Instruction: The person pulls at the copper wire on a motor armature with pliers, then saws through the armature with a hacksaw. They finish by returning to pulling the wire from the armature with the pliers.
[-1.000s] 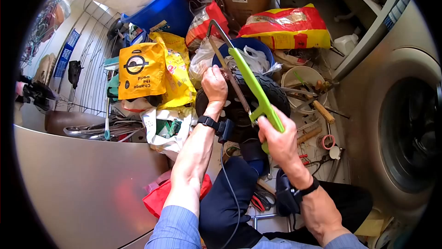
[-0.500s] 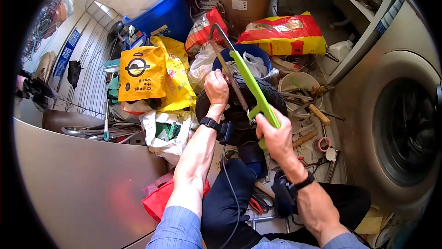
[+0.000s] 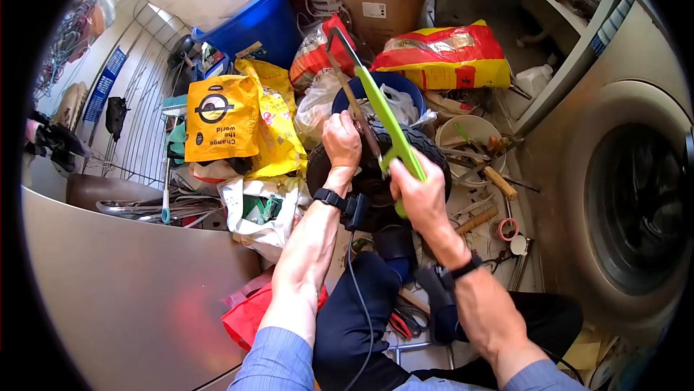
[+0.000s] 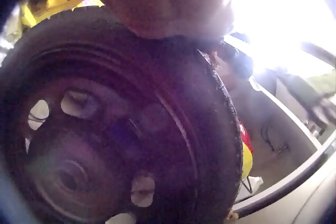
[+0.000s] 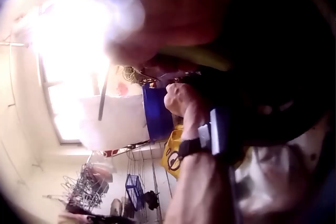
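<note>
In the head view, my right hand grips the handle of a hacksaw with a lime-green frame. Its brown blade slants up and away, passing close beside my left fingers. My left hand is curled at the top of a black wheel with a treaded tyre. A small reddish-brown piece shows at those fingers, by the blade; I cannot tell what it is. In the left wrist view, the wheel's dark rim, with several holes, stands upright below the hand.
Behind the wheel are a blue bucket with plastic bags and a red-and-yellow sack. A white bucket of tools stands to its right, before a front-loading washing machine. Yellow bags lie left; scissors lie near my feet.
The hacksaw and my right hand have moved forward and slightly left along the blade's line. My left hand stays in nearly the same place at the top of the wheel.
</note>
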Motion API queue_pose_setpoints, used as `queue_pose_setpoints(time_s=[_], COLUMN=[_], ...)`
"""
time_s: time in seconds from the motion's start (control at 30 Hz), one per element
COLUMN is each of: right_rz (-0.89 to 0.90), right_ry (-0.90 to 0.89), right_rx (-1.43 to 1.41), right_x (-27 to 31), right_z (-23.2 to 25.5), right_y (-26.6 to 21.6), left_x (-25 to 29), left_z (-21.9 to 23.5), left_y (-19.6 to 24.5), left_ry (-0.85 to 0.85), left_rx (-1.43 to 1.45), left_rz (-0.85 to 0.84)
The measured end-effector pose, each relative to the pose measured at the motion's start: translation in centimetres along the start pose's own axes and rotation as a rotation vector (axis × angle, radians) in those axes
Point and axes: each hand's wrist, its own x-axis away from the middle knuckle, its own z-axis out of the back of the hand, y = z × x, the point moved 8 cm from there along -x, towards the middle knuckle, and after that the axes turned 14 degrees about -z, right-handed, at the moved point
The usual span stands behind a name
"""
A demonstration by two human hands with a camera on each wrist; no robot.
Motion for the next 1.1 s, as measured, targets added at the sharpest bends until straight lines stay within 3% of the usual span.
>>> queue_pose_setpoints(time_s=[0.17,0.3,0.37,0.4,0.43,0.67,0.77,0.9,0.97,1.1], right_rz=[-0.129,-0.098,-0.062,-0.039,-0.050,-0.102,-0.101,0.027,-0.009,-0.166], right_ry=[0.110,0.072,0.010,-0.009,0.004,0.130,0.067,0.024,0.033,0.091], right_rx=[-0.131,-0.156,-0.144,-0.140,-0.011,-0.114,-0.163,-0.061,-0.019,-0.109], right_x=[8.7,4.4,1.1,0.8,1.4,10.0,5.2,-0.6,1.2,10.1], right_z=[3.7,2.7,2.5,2.4,2.6,3.8,2.8,0.9,1.4,4.0], right_y=[3.6,3.6,3.1,2.7,2.3,4.5,4.0,1.2,1.5,3.7], left_x=[0.2,0.8,0.1,0.1,0.3,0.2,0.3,0.1,0.3,-0.1], left_z=[-0.5,-0.4,-0.4,-0.4,-0.6,-0.5,-0.6,-0.5,-0.5,-0.4], left_y=[-0.5,0.5,-1.4,-1.4,-2.2,-0.6,-0.5,-0.4,-0.5,-0.4], left_ry=[-0.030,-0.041,-0.014,-0.054,-0.070,-0.029,-0.033,0.010,-0.002,-0.027], left_rx=[0.001,0.003,0.022,0.066,0.020,0.020,0.030,0.000,-0.014,-0.017], left_rz=[0.048,0.004,0.074,0.006,0.093,0.090,0.060,0.025,0.036,0.059])
